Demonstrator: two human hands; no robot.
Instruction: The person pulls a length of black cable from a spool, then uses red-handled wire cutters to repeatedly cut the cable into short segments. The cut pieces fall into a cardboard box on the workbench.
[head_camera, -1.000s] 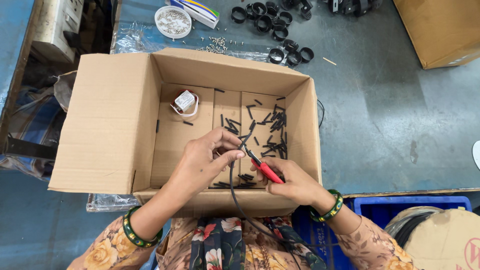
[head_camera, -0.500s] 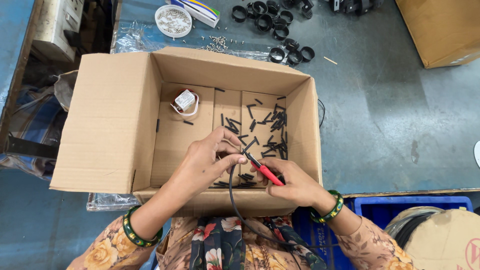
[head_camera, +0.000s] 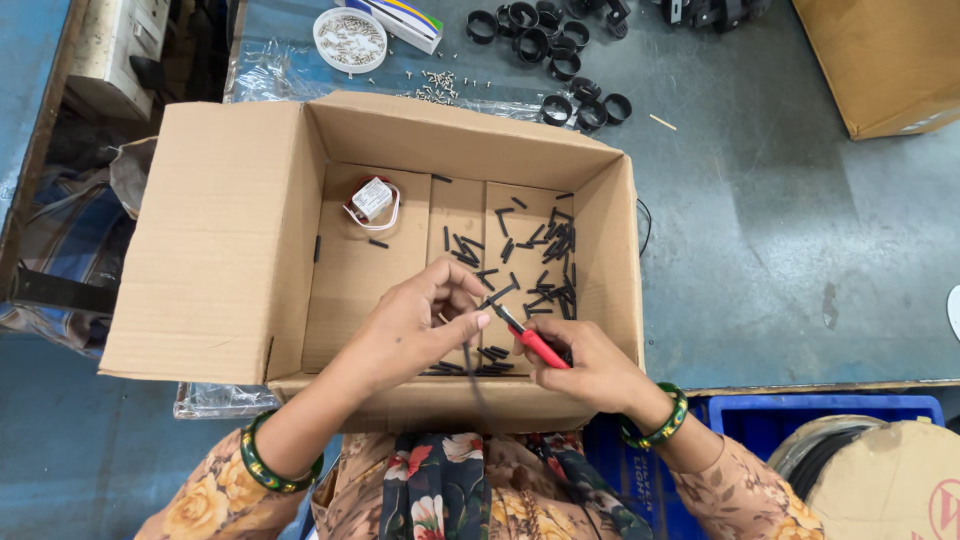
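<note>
- The left hand (head_camera: 415, 325) reaches into the open cardboard box (head_camera: 215, 240), fingers curled together, pinching the end of a thin black cord (head_camera: 470, 365) that runs down over the box's near wall towards the person's lap
- The right hand (head_camera: 590, 365) is closed around red-handled cutters (head_camera: 530, 340), whose tip points up and left to meet the cord just beside the left fingertips
- Both hands are low in the box, near its front wall, with the cutter tip between them
- Short black cut pieces (head_camera: 545, 260) lie scattered over the box floor, thickest towards the right wall, with a few more in a row just under the hands
- A small white and red spool (head_camera: 372, 200) sits alone in the far left part of the box floor, well apart from the hands
- The left flap of the box is folded out flat and hides the surface under it
- Beyond the box, on the grey table (head_camera: 760, 240), lie black rings (head_camera: 560, 60), a round white dish of small screws (head_camera: 350, 38) and loose screws (head_camera: 435, 88) on clear plastic
- A second cardboard box (head_camera: 885, 60) stands at the far right corner
- A blue crate (head_camera: 830, 412) sits at the near right, just beside the right wrist, which wears a green bangle (head_camera: 660, 420)
</note>
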